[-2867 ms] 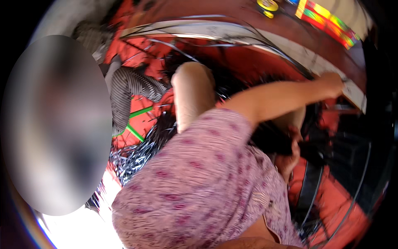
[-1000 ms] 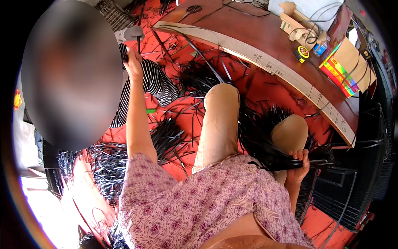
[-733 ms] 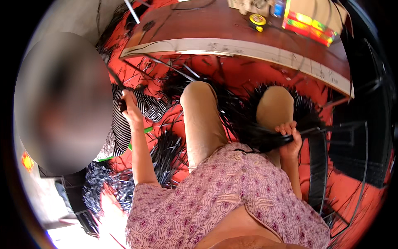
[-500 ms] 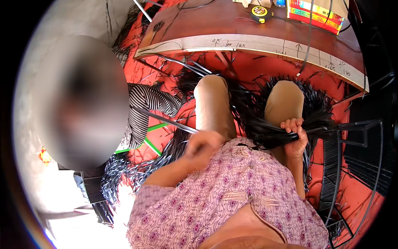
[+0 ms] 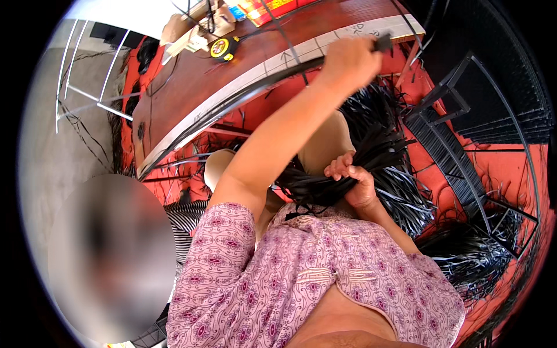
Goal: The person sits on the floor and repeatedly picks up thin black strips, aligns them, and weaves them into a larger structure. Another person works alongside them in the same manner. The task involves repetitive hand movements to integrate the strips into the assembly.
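Note:
Stretched far forward over the front edge of the table, my left hand (image 5: 351, 62) is closed around a few long black strips (image 5: 249, 91). Their short ends stick out past the fist, and their length trails back to the left along the table edge. Over my lap lies a thick bundle of black strips (image 5: 313, 184). My right hand (image 5: 353, 181) has its fingers curled around this bundle, near my right knee. More of the bundle spreads out beyond that hand, toward the floor.
The brown table (image 5: 185, 87) carries a yellow tape measure (image 5: 223, 49) and a red-yellow box (image 5: 275, 8). A black metal frame with woven strips (image 5: 447, 156) stands at the right. Loose strips (image 5: 481, 261) litter the red floor covering. Close on my left sits a person (image 5: 180, 226) in striped clothing.
My left hand has swung from beside my lap up and right across the table edge, drawing strips along. My right hand keeps its grip on the bundle. The view has turned.

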Available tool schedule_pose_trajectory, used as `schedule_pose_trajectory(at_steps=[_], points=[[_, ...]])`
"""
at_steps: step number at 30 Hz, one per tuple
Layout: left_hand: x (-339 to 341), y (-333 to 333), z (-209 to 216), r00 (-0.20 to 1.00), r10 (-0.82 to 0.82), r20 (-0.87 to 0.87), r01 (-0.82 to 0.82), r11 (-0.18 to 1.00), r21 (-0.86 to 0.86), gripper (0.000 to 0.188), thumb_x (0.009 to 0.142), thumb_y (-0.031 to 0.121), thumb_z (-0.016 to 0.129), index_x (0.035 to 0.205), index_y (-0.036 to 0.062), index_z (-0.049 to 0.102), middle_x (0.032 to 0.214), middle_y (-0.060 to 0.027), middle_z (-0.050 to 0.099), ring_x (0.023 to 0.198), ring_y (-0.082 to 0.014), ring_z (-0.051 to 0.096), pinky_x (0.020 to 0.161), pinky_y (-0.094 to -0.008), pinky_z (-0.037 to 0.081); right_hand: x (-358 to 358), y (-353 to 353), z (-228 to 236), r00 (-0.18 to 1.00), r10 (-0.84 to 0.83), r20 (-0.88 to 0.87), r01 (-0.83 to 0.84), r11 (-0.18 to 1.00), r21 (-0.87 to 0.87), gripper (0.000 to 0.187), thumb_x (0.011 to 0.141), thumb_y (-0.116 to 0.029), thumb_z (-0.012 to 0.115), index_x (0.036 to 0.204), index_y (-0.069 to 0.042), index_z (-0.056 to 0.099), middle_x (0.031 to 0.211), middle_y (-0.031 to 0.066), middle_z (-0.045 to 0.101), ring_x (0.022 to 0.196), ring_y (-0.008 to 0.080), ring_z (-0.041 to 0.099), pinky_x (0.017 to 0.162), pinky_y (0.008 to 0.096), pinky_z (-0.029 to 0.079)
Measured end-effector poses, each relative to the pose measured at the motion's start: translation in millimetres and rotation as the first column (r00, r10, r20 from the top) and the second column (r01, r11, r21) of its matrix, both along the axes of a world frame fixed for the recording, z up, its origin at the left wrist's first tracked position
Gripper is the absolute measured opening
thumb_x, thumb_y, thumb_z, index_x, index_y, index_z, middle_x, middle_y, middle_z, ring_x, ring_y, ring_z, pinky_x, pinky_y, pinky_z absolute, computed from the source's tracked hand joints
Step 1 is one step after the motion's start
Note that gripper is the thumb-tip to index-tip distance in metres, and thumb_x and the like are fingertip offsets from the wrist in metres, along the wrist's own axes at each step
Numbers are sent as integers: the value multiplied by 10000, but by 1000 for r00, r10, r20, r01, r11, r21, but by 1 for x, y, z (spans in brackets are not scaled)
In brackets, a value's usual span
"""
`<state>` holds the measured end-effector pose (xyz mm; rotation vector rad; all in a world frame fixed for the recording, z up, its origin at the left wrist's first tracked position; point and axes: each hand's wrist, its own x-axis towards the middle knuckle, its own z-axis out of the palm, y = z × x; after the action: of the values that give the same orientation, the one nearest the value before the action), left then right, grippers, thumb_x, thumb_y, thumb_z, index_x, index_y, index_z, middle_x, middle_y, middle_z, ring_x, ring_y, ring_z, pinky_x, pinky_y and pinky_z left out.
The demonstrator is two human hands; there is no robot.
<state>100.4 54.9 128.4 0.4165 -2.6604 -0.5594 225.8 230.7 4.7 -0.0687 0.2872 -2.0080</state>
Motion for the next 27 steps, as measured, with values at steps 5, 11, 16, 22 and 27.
schedule_pose_trajectory(at_steps=[5, 11, 16, 22, 27], points=[[-53, -68, -59, 974, 165, 152, -130, 967, -218, 300, 844, 304, 556, 887, 44, 698, 794, -211, 676, 800, -374, 668, 721, -486, 523, -8, -9, 4, 998, 59, -29, -60, 998, -13, 263, 716, -198, 689, 776, -98, 453, 655, 28, 449, 679, 186, 481, 795, 371, 411], [-55, -90, -102, 966, 182, 184, -148, 972, -183, 222, 785, 227, 569, 804, 64, 719, 823, -187, 687, 789, -364, 671, 696, -481, 522, -7, -16, 7, 996, 79, -40, -77, 996, 44, 260, 699, -183, 670, 767, -99, 433, 646, 33, 438, 661, 202, 471, 792, 386, 408], [-70, -76, -112, 949, 201, 242, -161, 972, -173, 215, 803, 207, 568, 876, 98, 738, 914, -176, 694, 891, -335, 672, 749, -466, 515, 2, -23, 1, 997, 27, -72, -23, 998, 61, 259, 684, -182, 646, 794, -135, 416, 631, -8, 421, 622, 176, 453, 746, 379, 395], [-74, -79, -113, 913, 132, 387, -62, 980, -187, 234, 852, 248, 548, 931, 147, 744, 960, -48, 714, 911, -220, 672, 696, -363, 480, 1, -28, -7, 990, 70, -121, -72, 997, -10, 263, 751, -193, 691, 836, -143, 447, 623, -31, 401, 632, 150, 440, 755, 368, 374], [-80, -82, -119, 918, 143, 370, -73, 978, -197, 232, 859, 258, 544, 924, 163, 745, 944, -31, 714, 891, -198, 669, 692, -355, 475, 6, -29, -4, 989, 65, -132, -60, 998, 36, 257, 752, -209, 695, 867, -137, 477, 627, -32, 409, 637, 152, 447, 754, 364, 368]])
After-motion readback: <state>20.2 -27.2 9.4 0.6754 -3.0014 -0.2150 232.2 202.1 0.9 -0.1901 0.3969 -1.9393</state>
